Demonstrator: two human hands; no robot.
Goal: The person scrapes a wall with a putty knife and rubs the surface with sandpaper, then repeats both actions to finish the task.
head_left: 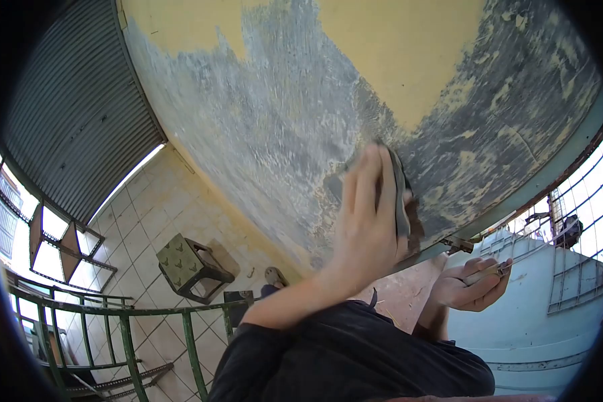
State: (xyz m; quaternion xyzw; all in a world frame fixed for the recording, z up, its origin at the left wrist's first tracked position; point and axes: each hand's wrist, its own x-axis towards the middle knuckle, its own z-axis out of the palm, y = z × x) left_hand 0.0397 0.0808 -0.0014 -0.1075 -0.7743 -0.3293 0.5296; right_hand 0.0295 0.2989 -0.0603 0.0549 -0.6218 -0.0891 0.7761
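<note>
My left hand (368, 211) presses against the wall (275, 114), fingers together over a dark, thin flat pad (400, 177) that looks like folded sandpaper. Yellow paint covers part of that wall; around the hand the surface is grey, streaked and scratched. Lower and to the right, my right hand (474, 287) is held away from the wall with its fingers curled around a small tool (492, 271). A pale part and a metallic end of the tool show, while the fingers hide the rest.
A patterned stool (187, 264) stands on the tiled floor (137, 234) below left. Green metal railing (127, 335) runs along the lower left. Corrugated metal sheeting (74, 107) rises at the left. At the right are a light blue wall (522, 321) and a window grille (586, 201).
</note>
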